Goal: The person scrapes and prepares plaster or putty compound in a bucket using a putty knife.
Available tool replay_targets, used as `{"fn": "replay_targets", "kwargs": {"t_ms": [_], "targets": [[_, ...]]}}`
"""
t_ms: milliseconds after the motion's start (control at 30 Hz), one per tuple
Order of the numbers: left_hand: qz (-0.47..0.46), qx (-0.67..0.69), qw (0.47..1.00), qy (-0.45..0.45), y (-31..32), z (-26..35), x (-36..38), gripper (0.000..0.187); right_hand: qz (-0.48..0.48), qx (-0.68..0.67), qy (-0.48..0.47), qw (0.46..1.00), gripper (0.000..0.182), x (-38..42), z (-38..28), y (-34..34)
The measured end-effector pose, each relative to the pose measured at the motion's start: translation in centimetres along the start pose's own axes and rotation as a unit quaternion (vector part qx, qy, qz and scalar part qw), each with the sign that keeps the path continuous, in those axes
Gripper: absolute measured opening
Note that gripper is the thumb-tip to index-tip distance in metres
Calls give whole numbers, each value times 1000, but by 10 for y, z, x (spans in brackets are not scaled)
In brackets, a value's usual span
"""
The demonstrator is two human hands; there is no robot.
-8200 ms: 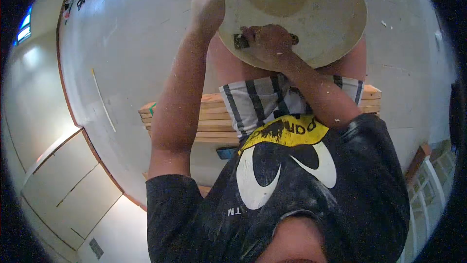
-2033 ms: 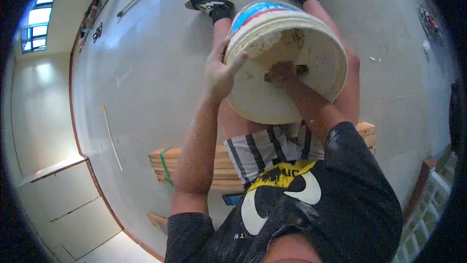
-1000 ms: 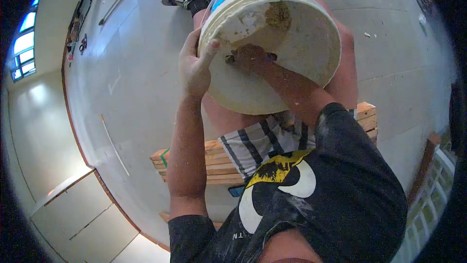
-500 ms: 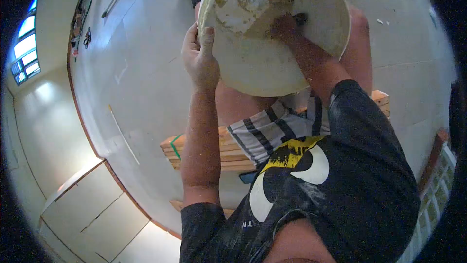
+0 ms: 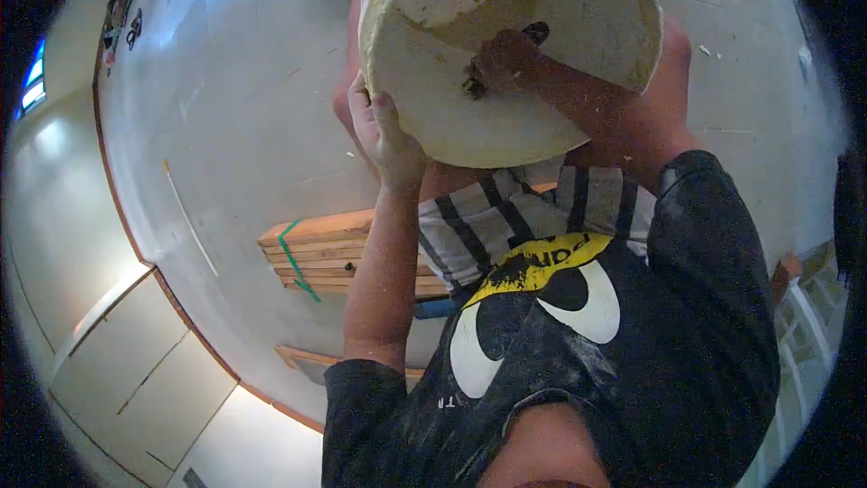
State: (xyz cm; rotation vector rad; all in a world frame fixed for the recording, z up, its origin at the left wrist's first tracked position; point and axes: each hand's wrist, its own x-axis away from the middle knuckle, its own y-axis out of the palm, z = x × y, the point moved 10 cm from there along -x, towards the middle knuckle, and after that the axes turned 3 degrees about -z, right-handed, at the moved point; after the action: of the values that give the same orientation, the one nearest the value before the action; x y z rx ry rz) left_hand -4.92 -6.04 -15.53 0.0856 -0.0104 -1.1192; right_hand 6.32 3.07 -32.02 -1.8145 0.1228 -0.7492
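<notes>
A large off-white bucket (image 5: 433, 118) tilts toward me between my knees, its inside smeared with brownish residue (image 5: 465, 9). At its left rim, my left hand (image 5: 388, 136) is closed on the edge, with the thumb inside and the fingers outside. My right hand (image 5: 508, 62) reaches into the bucket, wrapped round a dark-handled hand tool (image 5: 536, 33). One end of the tool sticks out above the fist and the other shows below it, near the bucket's inner wall. Its exact kind is not clear.
Behind my legs lies a stack of wooden boards (image 5: 316, 249) bound with a green strap. A thin stick (image 5: 191, 222) rests on the pale floor (image 5: 244, 127) to the left. Dark items (image 5: 134, 29) lie along the far-left wall. A white lattice (image 5: 808, 334) stands at the right.
My right hand and its tool have moved down and left inside the bucket, from the residue toward the nearer wall. My left hand stays at the rim. The camera view has shifted.
</notes>
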Motion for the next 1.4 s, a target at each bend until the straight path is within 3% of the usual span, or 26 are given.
{"fn": "replay_targets", "kwargs": {"t_ms": [133,267,400,500,633,700,767,833,867,933,1000,1100,1167,1200,1267,1333,1400], "targets": [[6,-69,997,43,15,16,11,66,-55,19,-39,998,25,13,-1,-6],[22,-60,996,56,9,10,22,69,24,-44,-58,997,26,4,-5,5],[39,-98,991,77,9,17,22,71,-14,-41,-37,998,26,24,-23,-8],[46,-24,998,33,-7,-7,28,71,-16,-43,-38,998,27,34,-33,-14],[24,-73,997,-2,-32,-36,24,70,-39,-38,-28,998,27,40,-14,-11],[10,-123,991,48,2,26,2,73,-45,-51,-27,997,28,44,-19,-10],[-50,-247,947,198,49,108,-26,76,-65,-75,-35,994,28,41,-26,-1],[-122,-470,788,377,117,162,-44,67,-82,-14,5,997,31,47,-28,2],[-114,-468,789,381,127,162,-56,67,-80,-5,5,997,31,48,-28,2],[-296,-514,787,173,164,111,-88,55,-94,-8,33,995,32,45,-16,3],[-266,-495,801,207,167,119,-100,46,-100,-18,69,992,33,39,0,1],[-264,-540,765,233,162,121,-103,42,-101,-40,94,990,30,41,15,3],[-291,-512,795,145,147,112,-110,38,-95,5,95,991,25,27,32,17],[-289,-513,796,139,142,114,-110,38,-89,29,103,990,26,18,47,27],[-229,-453,852,129,121,121,-108,34,-60,59,142,986,27,5,89,36],[-239,-444,860,80,109,103,-102,32,-51,70,195,977,29,-6,132,48],[-200,-402,886,117,90,88,-105,33,-69,66,243,965,30,-9,158,46]]}}
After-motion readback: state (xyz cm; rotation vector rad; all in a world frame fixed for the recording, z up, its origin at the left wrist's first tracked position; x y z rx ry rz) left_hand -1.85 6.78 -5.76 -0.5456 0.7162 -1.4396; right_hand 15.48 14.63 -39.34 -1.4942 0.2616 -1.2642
